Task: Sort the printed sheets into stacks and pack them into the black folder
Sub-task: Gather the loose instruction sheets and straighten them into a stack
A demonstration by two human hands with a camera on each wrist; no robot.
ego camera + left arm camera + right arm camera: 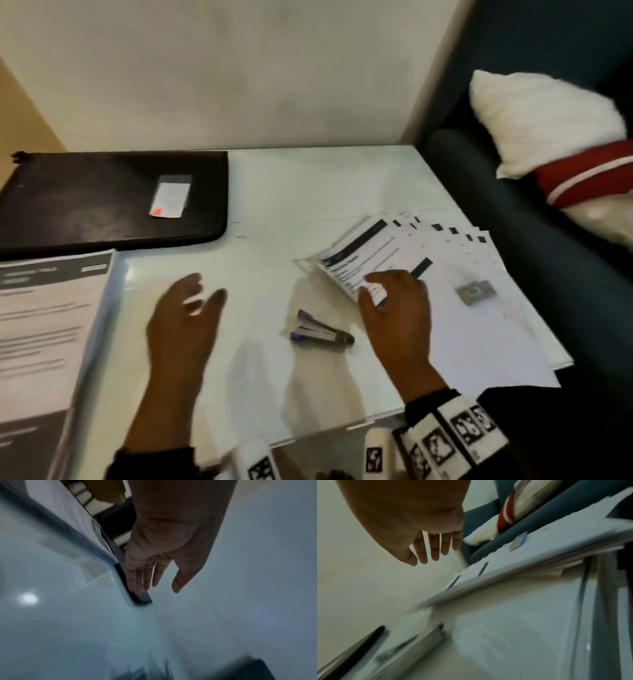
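Step judged as sorting. Right hand [397, 318] was held open, fingers straight and slightly spread, over the fanned sheets [455, 260], nothing pinched. Left hand [185, 315] was held loose and empty above the table [308, 178]. Stapler [322, 330] lay between the hands. Top sheet [370, 246] would likely need pinching next. Sheets reached the right table edge. Folder [113, 198] lay shut, far left, with open room beside it.

The glossy white desk [308, 192] carries a closed black folder [102, 202], which lies flat at its far left corner. Just in front of the folder, along the near left side, lies a stack of printed sheets [44, 325]. A stapler [322, 330] rests on its side near the middle. A fan of printed sheets [479, 335] spreads over the right side, reaching the right edge.
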